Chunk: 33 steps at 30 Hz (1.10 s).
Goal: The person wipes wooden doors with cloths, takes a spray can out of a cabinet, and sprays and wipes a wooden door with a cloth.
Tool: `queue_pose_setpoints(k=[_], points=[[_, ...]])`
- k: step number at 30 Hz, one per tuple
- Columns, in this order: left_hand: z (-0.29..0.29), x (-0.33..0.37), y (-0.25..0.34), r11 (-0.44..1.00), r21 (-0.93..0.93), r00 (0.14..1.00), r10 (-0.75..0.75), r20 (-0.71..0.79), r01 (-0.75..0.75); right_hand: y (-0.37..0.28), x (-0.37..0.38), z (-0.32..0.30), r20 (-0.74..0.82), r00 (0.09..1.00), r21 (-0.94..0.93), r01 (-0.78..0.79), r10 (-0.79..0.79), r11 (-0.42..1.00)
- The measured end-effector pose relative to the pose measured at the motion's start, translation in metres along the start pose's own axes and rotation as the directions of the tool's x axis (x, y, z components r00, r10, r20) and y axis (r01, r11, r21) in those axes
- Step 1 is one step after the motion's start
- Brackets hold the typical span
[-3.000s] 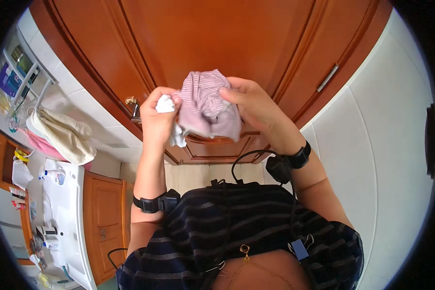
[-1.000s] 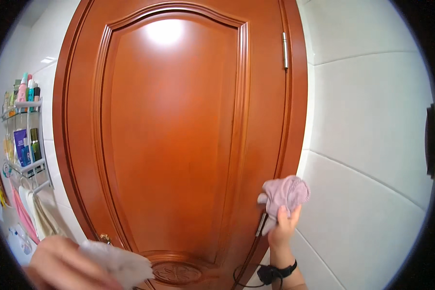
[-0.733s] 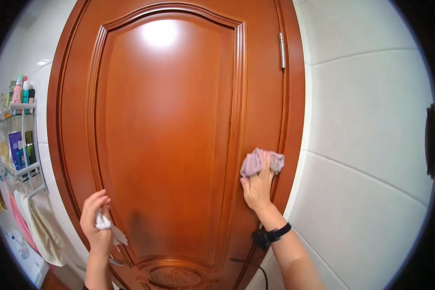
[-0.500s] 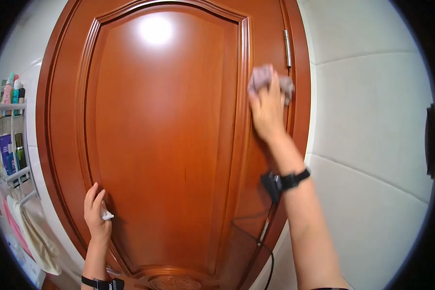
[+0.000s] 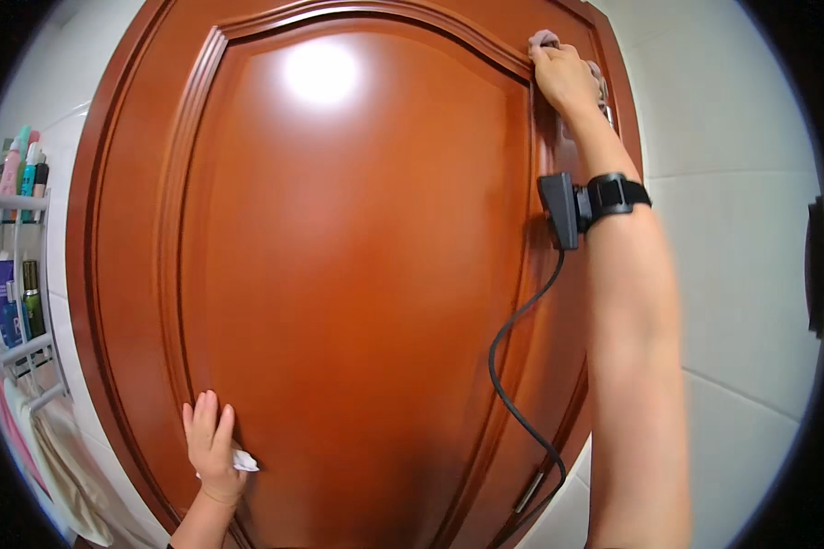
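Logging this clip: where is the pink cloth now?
In the head view, the pink cloth is at upper right, under the right hand, on the door beside its upper hinge.

Wears a black strap (image 5: 620, 194) with a slotted buckle around the right forearm (image 5: 636, 366), just below the wrist; bears a wedge-shaped black device (image 5: 558, 211) beside it, with a thin black cable (image 5: 493, 352) hanging in curves.

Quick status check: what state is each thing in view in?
Door: shut
Right hand: raised, gripping
Pink cloth: bunched under right hand
Left hand: low, fingers extended
White wad: crumpled, in left hand
Right wrist strap: fastened
Black cable: slack, curving
Cream towel: hanging
Pink bottle: standing
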<state>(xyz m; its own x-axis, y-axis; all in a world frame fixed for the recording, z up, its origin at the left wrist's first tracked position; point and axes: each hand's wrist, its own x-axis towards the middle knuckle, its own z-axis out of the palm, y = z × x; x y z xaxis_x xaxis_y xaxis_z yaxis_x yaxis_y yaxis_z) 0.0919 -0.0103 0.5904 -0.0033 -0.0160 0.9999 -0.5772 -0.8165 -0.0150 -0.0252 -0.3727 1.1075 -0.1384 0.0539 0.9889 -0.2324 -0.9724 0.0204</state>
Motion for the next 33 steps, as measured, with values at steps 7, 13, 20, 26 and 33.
queue_pose_setpoints(k=[7,13,20,26,33], points=[[-0.014,-0.019,0.007,0.982,-0.178,0.995,0.077,0.064,-0.065,-0.068,-0.026,-0.051,-0.207,0.978,-0.177,-0.031,-0.007,0.984],[-0.020,-0.012,0.008,0.964,-0.248,0.989,0.119,0.092,-0.093,-0.206,-0.011,-0.035,-0.042,0.958,-0.012,0.284,-0.284,0.959],[-0.019,-0.009,0.000,0.934,-0.334,0.977,0.175,0.121,-0.126,-0.350,-0.070,0.010,-0.495,0.708,0.192,0.654,-0.503,0.732],[-0.020,-0.005,-0.002,0.951,-0.280,0.977,0.173,0.125,-0.133,-0.310,-0.026,-0.004,-0.391,0.765,-0.029,0.545,-0.511,0.838],[-0.030,-0.007,-0.004,0.913,-0.400,0.961,0.177,0.213,-0.080,-0.132,0.011,-0.011,-0.253,0.932,-0.380,0.151,-0.260,0.912]])
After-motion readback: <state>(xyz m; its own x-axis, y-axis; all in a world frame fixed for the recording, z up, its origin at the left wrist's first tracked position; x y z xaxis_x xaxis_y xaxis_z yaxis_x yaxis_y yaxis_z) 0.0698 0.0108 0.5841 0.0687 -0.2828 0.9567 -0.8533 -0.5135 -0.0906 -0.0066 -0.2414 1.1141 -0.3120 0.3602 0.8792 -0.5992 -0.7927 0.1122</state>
